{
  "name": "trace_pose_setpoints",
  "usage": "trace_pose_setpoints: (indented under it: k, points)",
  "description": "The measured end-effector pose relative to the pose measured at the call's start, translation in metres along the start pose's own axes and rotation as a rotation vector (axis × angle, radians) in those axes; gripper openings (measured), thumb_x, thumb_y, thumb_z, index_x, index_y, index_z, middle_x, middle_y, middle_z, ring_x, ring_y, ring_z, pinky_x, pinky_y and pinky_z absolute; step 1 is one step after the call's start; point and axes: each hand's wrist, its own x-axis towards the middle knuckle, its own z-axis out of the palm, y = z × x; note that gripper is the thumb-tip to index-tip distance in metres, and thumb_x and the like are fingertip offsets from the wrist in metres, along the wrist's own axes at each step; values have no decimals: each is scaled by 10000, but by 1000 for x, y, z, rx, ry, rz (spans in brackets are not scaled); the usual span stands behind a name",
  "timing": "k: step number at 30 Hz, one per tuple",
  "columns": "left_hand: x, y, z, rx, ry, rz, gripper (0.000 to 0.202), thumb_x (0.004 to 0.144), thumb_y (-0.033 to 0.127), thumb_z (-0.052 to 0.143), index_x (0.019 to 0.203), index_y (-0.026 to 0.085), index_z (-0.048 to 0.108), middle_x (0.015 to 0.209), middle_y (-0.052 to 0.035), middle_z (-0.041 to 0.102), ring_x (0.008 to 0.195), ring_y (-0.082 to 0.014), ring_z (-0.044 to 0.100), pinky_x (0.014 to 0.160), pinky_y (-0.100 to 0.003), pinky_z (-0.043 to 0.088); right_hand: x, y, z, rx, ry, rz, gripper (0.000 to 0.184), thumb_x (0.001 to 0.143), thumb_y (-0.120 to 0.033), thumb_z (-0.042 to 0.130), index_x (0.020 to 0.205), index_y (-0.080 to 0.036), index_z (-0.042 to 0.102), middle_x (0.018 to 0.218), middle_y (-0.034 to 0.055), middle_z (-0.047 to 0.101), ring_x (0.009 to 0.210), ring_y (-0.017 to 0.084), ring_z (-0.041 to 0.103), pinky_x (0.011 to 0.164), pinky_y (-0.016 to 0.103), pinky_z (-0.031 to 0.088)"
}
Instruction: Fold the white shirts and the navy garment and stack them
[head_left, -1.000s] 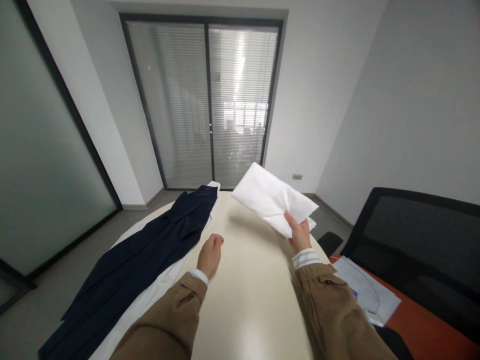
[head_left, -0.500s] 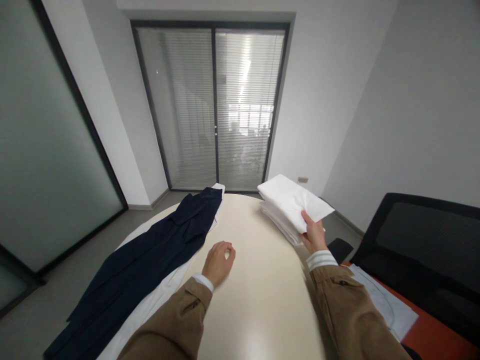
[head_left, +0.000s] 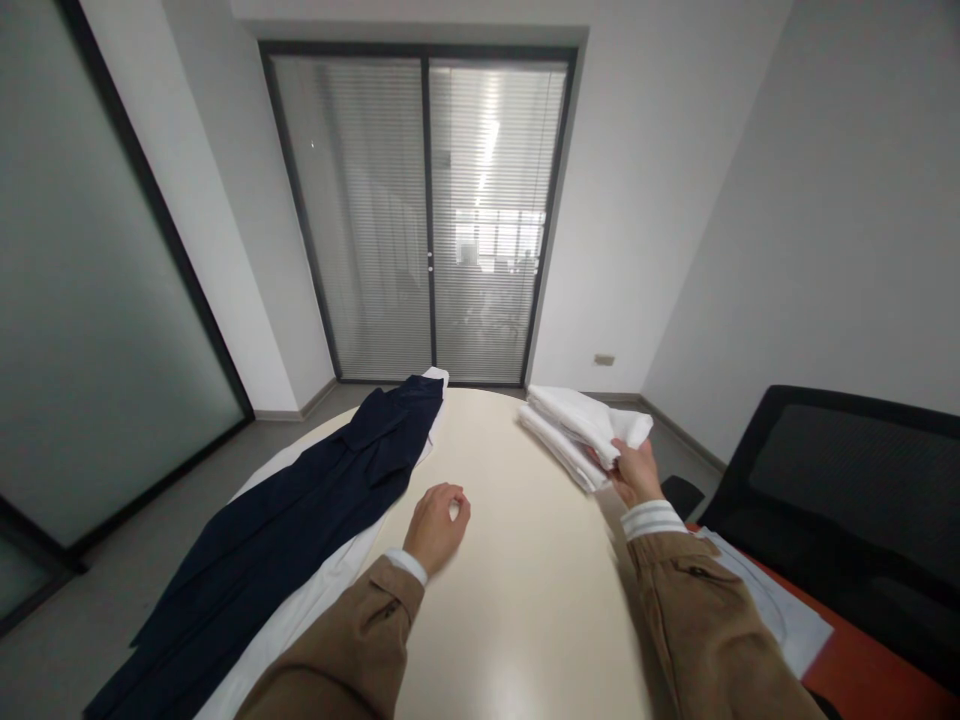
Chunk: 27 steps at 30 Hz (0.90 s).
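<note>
My right hand [head_left: 636, 472] grips the near edge of a folded white cloth [head_left: 574, 412], its thumb on top. The cloth's corner is bunched up by the fingers, and the far part lies over another folded white cloth [head_left: 559, 455] on the table's right edge. Part of my right fingers is hidden behind the fabric. My left hand [head_left: 437, 527] rests at the middle of the table, fingers curled toward the thumb in a loose ring with nothing in it. Left of it, a dark navy garment [head_left: 315, 490] is spread lengthwise over a white one [head_left: 330, 580].
The pale round-ended table [head_left: 495, 590] carries all the fabric. At the right stands a black mesh-backed chair [head_left: 847, 500] with an orange seat [head_left: 870, 670] and a white item [head_left: 787, 610] on it. Glass doors with blinds [head_left: 480, 220] are beyond the table.
The upper white cloth has come down from a raised, flat position onto the lower one and crumpled at its near corner. My right hand moved slightly right; my left hand stayed put.
</note>
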Motion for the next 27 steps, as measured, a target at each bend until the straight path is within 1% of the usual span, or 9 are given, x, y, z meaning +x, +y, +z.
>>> trace_pose_setpoints:
  k: [3,5,7,11,14,16,20,24,27]
  points:
    - [0,1,-1,5,-5,-2,140,875,201,512,836,193,646,980,-83,705,1004,-225,628,950,-393,470,-4,-6,6,81,-31,18,607,645,-97,636,1181,-335,478,1261,13,588,882,215,694,691,387,644]
    - [0,0,-1,0,-4,5,141,875,201,511,840,191,647,988,-88,707,1003,-228,627,953,-399,471,-5,-6,8,100,-74,4,609,652,-112,653,1185,-344,471,1277,6,583,918,213,687,698,374,643]
    - [0,0,0,-8,-2,12,141,872,199,513,849,189,652,1004,-91,709,1005,-230,627,957,-405,472,-5,-4,9,98,-81,1,613,652,-118,657,1187,-343,461,1279,6,584,932,214,683,687,370,643]
    - [0,-2,1,0,-8,9,148,872,202,513,852,192,660,1016,-90,711,1020,-232,627,967,-407,471,-2,2,5,32,-7,7,627,652,-96,638,1201,-323,440,1245,10,601,884,204,689,650,367,645]
    - [0,-2,0,11,-9,7,154,877,208,509,857,194,661,1017,-92,710,1029,-232,628,969,-408,471,0,4,1,-17,41,53,597,685,-86,634,1208,-298,437,1210,17,616,806,181,697,642,358,643]
    - [0,-2,0,13,-5,7,155,877,209,510,865,194,663,1018,-95,711,1032,-234,628,971,-410,470,0,2,-1,-9,58,96,564,719,-85,631,1211,-285,442,1186,27,626,764,172,699,630,360,642]
    - [0,-3,0,4,2,11,140,872,206,520,857,197,659,1007,-91,710,1022,-230,631,960,-399,473,1,-1,-5,18,-8,180,487,756,-82,638,1196,-231,491,1105,63,665,751,189,704,609,364,640]
    - [-1,-3,-1,1,9,21,127,868,198,525,849,197,650,997,-87,709,1010,-229,631,950,-395,475,1,1,-7,-15,-84,181,434,755,-137,698,1161,-202,558,1044,83,692,799,225,706,622,374,642]
    - [0,-3,-1,7,11,23,129,868,196,524,845,198,651,997,-88,709,1013,-230,631,956,-398,473,4,3,-9,-48,-72,177,404,760,-165,705,1144,-198,586,1009,76,700,765,213,698,624,363,638]
